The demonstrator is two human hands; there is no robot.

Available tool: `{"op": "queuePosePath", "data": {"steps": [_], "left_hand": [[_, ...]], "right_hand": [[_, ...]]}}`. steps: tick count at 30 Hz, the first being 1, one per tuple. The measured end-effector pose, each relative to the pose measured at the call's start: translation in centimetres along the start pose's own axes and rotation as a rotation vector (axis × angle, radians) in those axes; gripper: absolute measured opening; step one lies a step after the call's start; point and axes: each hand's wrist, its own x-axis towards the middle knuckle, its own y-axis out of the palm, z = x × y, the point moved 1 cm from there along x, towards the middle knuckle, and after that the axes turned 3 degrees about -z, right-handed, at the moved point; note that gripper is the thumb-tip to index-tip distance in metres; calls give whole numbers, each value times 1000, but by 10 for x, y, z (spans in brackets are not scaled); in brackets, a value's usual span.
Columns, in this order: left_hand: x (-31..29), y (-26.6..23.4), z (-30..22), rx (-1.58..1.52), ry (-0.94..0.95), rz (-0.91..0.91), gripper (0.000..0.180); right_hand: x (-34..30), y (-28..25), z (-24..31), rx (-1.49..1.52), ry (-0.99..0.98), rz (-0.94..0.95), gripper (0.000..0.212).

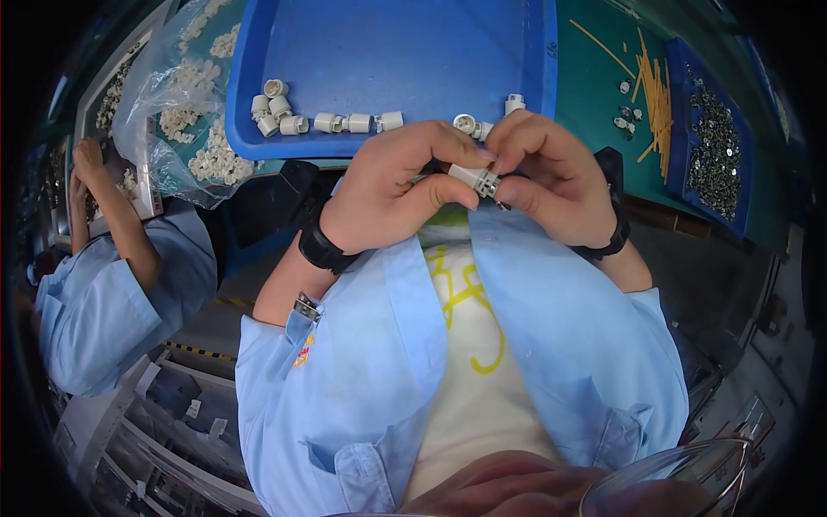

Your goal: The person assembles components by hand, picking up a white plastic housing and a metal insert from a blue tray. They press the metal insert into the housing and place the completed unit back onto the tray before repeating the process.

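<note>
Just over the near edge of a blue tray (388, 60), a small white cylindrical plastic fitting (466, 176) is held between my two hands. My left hand (392, 185) closes on its white body with thumb and fingers. My right hand (551, 177) pinches at its other end, where grey and metallic parts show. A tiny dark metal bit (504, 205) sticks out by the right thumb; what it belongs to is partly hidden. Similar white fittings (358, 123) lie along the tray's near side, with a cluster in its left corner and a few behind my fingers.
At right, wooden sticks (656, 112) and small metal-and-white pieces (626, 119) lie on the green table (594, 77), beside a blue bin (676, 60) of small metal parts. Clear plastic bags (142, 95) and white pieces (220, 159) are at left. A co-worker's arm (125, 207) reaches in there.
</note>
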Motion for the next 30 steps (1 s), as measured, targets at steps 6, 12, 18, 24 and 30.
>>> {"op": "queuePosePath", "data": {"steps": [6, 12, 18, 24, 30], "left_hand": [[2, -1, -3, 319, 159, 83, 27], [3, 3, -4, 307, 266, 128, 23], [4, 0, -8, 406, 300, 238, 30], [11, -1, -13, 426, 367, 209, 32], [17, 5, -16, 327, 364, -18, 31]], "right_hand": [[-4, 2, -3, 42, 171, 73, 19], [-7, -2, -8, 67, 273, 133, 24], [-12, 4, -15, 117, 236, 125, 28], [-8, 2, -19, 275, 360, 49, 35], [5, 2, -22, 392, 226, -37, 55]]}}
